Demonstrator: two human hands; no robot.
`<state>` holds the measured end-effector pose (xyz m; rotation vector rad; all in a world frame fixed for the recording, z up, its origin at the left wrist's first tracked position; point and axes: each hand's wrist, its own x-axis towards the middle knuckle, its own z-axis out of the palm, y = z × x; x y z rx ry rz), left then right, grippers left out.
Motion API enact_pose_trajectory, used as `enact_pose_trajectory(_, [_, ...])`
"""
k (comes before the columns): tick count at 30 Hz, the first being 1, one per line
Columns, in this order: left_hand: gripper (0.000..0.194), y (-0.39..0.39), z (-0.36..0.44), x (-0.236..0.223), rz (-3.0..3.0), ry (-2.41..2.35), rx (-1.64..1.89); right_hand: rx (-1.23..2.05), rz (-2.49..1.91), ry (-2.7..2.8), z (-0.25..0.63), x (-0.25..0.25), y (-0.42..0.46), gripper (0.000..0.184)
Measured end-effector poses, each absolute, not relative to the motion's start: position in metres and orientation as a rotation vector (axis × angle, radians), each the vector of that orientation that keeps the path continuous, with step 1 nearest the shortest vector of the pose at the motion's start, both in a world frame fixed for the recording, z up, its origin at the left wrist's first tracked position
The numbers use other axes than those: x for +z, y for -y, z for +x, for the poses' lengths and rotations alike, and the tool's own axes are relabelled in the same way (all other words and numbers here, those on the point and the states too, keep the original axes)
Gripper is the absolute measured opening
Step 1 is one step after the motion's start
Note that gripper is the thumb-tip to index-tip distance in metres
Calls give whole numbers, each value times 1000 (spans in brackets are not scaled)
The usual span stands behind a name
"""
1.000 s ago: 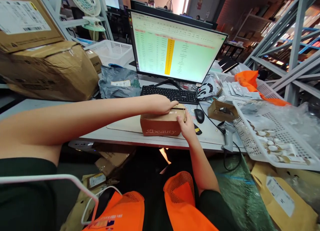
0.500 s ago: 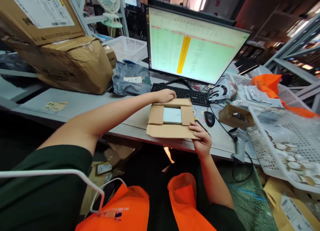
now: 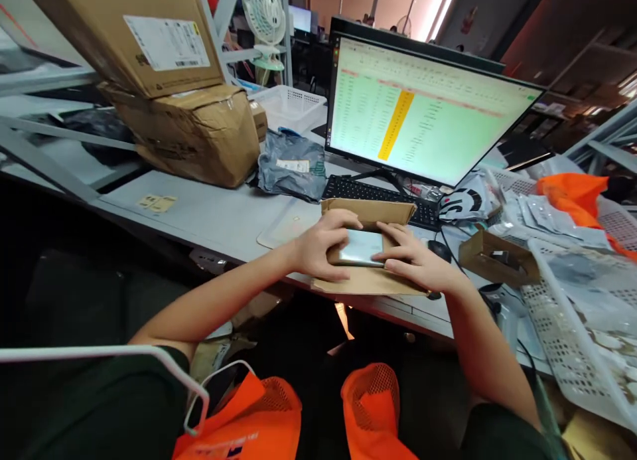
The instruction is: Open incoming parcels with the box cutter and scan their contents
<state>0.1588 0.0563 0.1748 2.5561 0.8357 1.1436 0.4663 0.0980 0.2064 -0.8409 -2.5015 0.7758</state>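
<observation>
An opened cardboard box [image 3: 371, 281] lies at the desk's front edge, its far and near flaps spread out. Inside shows a pale, shiny small box [image 3: 361, 245]. My left hand [image 3: 326, 244] grips the cardboard box at its left end, thumb near the front flap and fingers curled over the side flap. From the right, my right hand [image 3: 415, 257] holds the other end, with fingertips beside the pale box. The side flaps are mostly hidden under both hands.
Behind the box stand a keyboard [image 3: 358, 189] and a monitor [image 3: 428, 115]. A grey plastic parcel [image 3: 291, 164] and stacked cartons [image 3: 199, 135] are left. To the right are a mouse [image 3: 439, 250], a small open carton [image 3: 497, 257] and a white basket [image 3: 552, 320].
My left hand has come from the far flap to the left end. My right hand has moved from the near right corner over the box. The view has shifted left.
</observation>
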Motion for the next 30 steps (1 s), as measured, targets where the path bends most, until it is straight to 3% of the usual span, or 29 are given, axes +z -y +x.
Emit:
enact_pose_trajectory(5, [27,-40,157,153,2164,-1348,1601,733,-882,2453,457,194,-81,24])
enact_pose_trajectory(10, [20,-29,143,131,2017,-1424,1797,704,-861,2190,469,183,-70,26])
enact_pose_trajectory(14, [26,-28,114,148,2142,-1559,1251,782,-798,1501,469,153,-80,28])
enact_pose_trajectory(19, [21,-50,132,226,2642,-1551,368,924,-765,1104,459,109,-74,24])
enact_pose_trajectory(21, [28,-63,161,251,2745,-1386,52,939,-766,1034,460,97,-69,27])
enact_pose_trajectory(25, [55,-82,205,264,2730,-1175,-307,935,-831,1095,470,81,-68,60])
enact_pose_trajectory(30, [81,-101,202,244,2702,-1174,-334,837,-955,1504,472,74,-92,93])
